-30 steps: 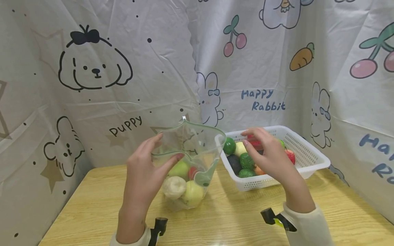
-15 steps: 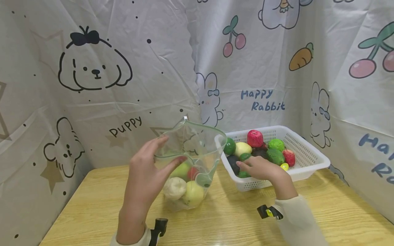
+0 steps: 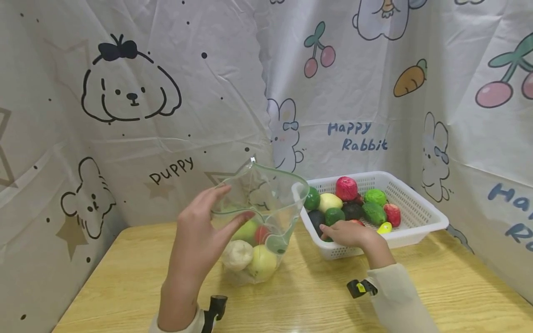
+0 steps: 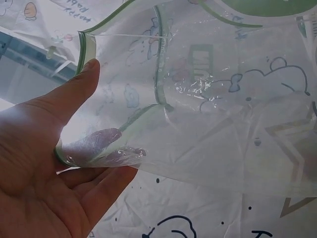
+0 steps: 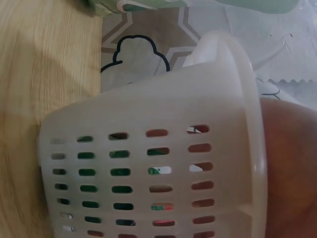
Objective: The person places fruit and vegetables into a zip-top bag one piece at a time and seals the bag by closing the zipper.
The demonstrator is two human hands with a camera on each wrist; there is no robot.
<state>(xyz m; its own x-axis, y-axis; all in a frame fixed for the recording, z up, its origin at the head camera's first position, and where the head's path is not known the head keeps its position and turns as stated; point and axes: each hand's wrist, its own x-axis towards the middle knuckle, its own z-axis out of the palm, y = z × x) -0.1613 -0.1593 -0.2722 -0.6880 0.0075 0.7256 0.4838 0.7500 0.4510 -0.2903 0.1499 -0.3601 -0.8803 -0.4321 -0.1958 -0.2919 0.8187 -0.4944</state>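
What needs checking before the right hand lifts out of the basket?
1. Bag mouth: ok; the clear bag gapes open.
2. Bag support: ok; left hand holds the mouth's left side.
3. Room inside: ok; the pale yellow fruit and other items sit low.
4. Item secured: cannot tell; the right hand hides what it touches.
5. Right hand clear of basket: not ok; it reaches down over the near rim.

Glossy plastic bag [image 3: 270, 219], plastic basket [image 3: 416, 216], wood-grain table [image 3: 308, 296]
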